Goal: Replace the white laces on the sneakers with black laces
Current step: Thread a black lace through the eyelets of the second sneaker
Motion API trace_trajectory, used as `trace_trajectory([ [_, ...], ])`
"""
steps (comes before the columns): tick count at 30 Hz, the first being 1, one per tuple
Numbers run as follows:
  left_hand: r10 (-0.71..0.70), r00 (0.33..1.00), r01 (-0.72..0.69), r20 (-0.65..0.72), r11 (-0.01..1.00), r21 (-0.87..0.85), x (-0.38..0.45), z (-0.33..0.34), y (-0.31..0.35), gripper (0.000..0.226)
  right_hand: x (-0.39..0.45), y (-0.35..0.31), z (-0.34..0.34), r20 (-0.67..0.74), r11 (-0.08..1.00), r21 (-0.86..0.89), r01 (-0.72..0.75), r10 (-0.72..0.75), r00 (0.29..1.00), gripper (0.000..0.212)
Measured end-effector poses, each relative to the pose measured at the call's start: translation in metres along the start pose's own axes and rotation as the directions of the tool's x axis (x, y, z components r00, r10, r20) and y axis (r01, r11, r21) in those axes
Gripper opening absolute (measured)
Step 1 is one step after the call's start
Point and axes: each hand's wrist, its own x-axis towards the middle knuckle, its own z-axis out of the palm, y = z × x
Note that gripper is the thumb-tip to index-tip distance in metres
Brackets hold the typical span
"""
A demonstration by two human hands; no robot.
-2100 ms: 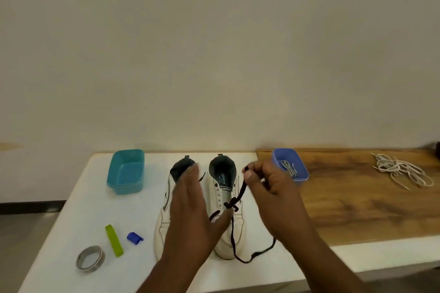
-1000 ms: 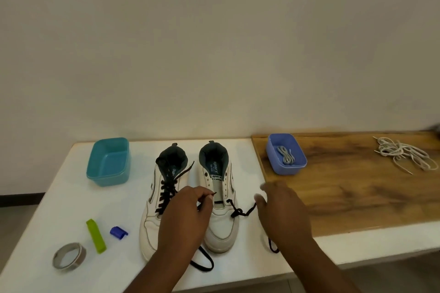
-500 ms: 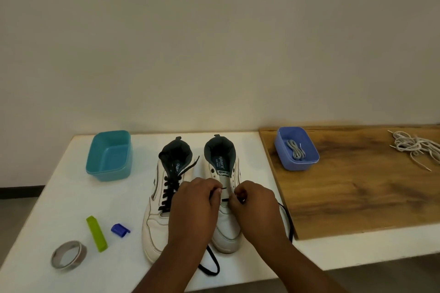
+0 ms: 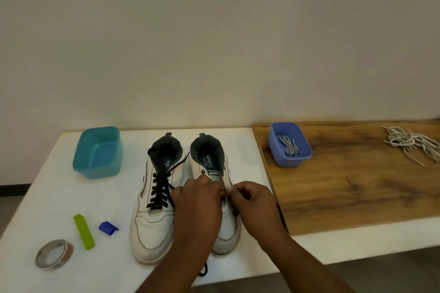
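Two white sneakers (image 4: 157, 226) sit side by side on a white table (image 4: 47, 197). Left hand (image 4: 198, 209) and right hand (image 4: 254, 204), fingers curled, pinch the right sneaker's black lace (image 4: 203, 270).

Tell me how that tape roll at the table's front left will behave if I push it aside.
The tape roll lies flat on its side, so it should slide rather than roll. It looks thin and hollow, so probably light. If tipped onto its edge, it could roll off the white table.
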Motion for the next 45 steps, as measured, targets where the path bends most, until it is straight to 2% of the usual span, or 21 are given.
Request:
trace_trajectory([
  [3, -0.017, 1.000, 0.017, 0.011, 1.000, -0.001, -0.001, 0.002, -0.001, 0.016, 0.001, -0.001, -0.006, 0.082, 0.987, 0.133, -0.093, 0.083, 0.993, 0.015],
  [6, -0.012, 0.999, 0.012, 0.040, 1.000, -0.004, 0.000, 0.001, -0.001, 0.020, 0.001, -0.005, -0.008, 0.104, 0.998, 0.046, -0.034, 0.029, 0.994, 0.010],
  [11, 0.070, 0.996, -0.070, 0.063, 0.998, -0.002, -0.006, -0.001, -0.007, 0.030, 0.008, -0.005, -0.009, -0.053, 0.999, -0.036, 0.024, -0.026, 0.998, 0.018],
  [13, 0.072, 0.996, -0.075, 0.046, 0.995, 0.067, -0.010, -0.003, -0.010, 0.036, 0.017, -0.012, -0.016, -0.196, 0.972, 0.224, -0.074, 0.120, 0.973, 0.017],
  [14, 0.068, 0.997, -0.071, 0.036, 0.993, 0.090, -0.011, -0.005, -0.010, 0.038, 0.020, -0.020, -0.022, -0.217, 0.882, 0.461, -0.095, 0.216, 0.952, 0.021],
  [16, 0.077, 0.997, -0.079, 0.028, 0.991, 0.109, -0.014, -0.008, -0.011, 0.041, 0.019, -0.042, -0.040, -0.333, 0.647, 0.758, 0.089, 0.266, 0.904, 0.026],
  [18, 0.095, 0.994, -0.099, 0.047, 0.990, 0.102, -0.015, -0.011, -0.014, 0.044, 0.012, -0.058, -0.058, -0.664, 0.683, 0.579, 0.445, 0.077, 0.744, 0.017],
  [20, 0.104, 0.991, -0.111, 0.079, 0.990, 0.083, -0.015, -0.014, -0.019, 0.046, 0.007, -0.064, -0.069, -0.773, 0.791, 0.041, 0.611, -0.363, 0.521, 0.010],
  [21, 0.107, 0.990, -0.113, 0.090, 0.991, 0.067, -0.014, -0.015, -0.022, 0.047, 0.009, -0.057, -0.069, -0.680, 0.791, -0.201, 0.578, -0.537, 0.498, 0.015],
  [22, 0.110, 0.990, -0.115, 0.091, 0.992, 0.050, -0.014, -0.017, -0.024, 0.047, 0.010, -0.050, -0.066, -0.526, 0.786, -0.350, 0.510, -0.615, 0.587, 0.023],
  [24, 0.118, 0.990, -0.121, 0.080, 0.992, 0.028, -0.014, -0.021, -0.027, 0.047, 0.015, -0.029, -0.049, -0.097, 0.785, -0.498, 0.370, -0.474, 0.875, 0.034],
  [25, 0.120, 0.989, -0.123, 0.088, 0.992, 0.032, -0.014, -0.023, -0.027, 0.048, 0.016, -0.019, -0.038, 0.092, 0.759, -0.553, 0.343, -0.354, 0.931, 0.032],
  [28, 0.117, 0.988, -0.123, 0.097, 0.991, 0.056, -0.014, -0.024, -0.029, 0.050, 0.019, -0.006, -0.023, 0.314, 0.718, -0.578, 0.388, -0.243, 0.918, 0.014],
  [31, 0.109, 0.990, -0.113, 0.086, 0.992, 0.051, -0.015, -0.024, -0.030, 0.049, 0.019, -0.017, -0.032, 0.102, 0.743, -0.509, 0.435, -0.450, 0.887, 0.008],
  [32, 0.108, 0.990, -0.113, 0.088, 0.992, 0.056, -0.015, -0.024, -0.030, 0.049, 0.018, -0.025, -0.040, -0.063, 0.776, -0.465, 0.426, -0.509, 0.858, 0.011],
  [34, 0.105, 0.991, -0.110, 0.088, 0.992, 0.058, -0.015, -0.024, -0.031, 0.048, 0.018, -0.037, -0.057, -0.456, 0.829, -0.404, 0.387, -0.549, 0.701, 0.015],
  [36, 0.106, 0.991, -0.110, 0.078, 0.993, 0.045, -0.015, -0.023, -0.031, 0.047, 0.023, -0.036, -0.071, -0.747, 0.916, -0.174, 0.361, -0.362, 0.558, 0.009],
  [37, 0.106, 0.991, -0.109, 0.079, 0.993, 0.041, -0.016, -0.023, -0.031, 0.047, 0.026, -0.033, -0.075, -0.790, 0.940, -0.031, 0.340, -0.231, 0.567, 0.007],
  [39, 0.107, 0.991, -0.110, 0.084, 0.994, 0.030, -0.016, -0.023, -0.031, 0.046, 0.029, -0.022, -0.073, -0.716, 0.970, -0.005, 0.242, -0.172, 0.677, 0.018],
  [42, 0.106, 0.989, -0.111, 0.099, 0.993, 0.046, -0.016, -0.023, -0.031, 0.049, 0.027, -0.008, -0.051, -0.167, 0.869, -0.438, 0.231, -0.331, 0.929, 0.035],
  [45, 0.101, 0.989, -0.108, 0.111, 0.992, 0.063, -0.016, -0.023, -0.029, 0.053, 0.023, 0.001, -0.022, 0.220, 0.727, -0.603, 0.328, -0.244, 0.944, 0.020],
])
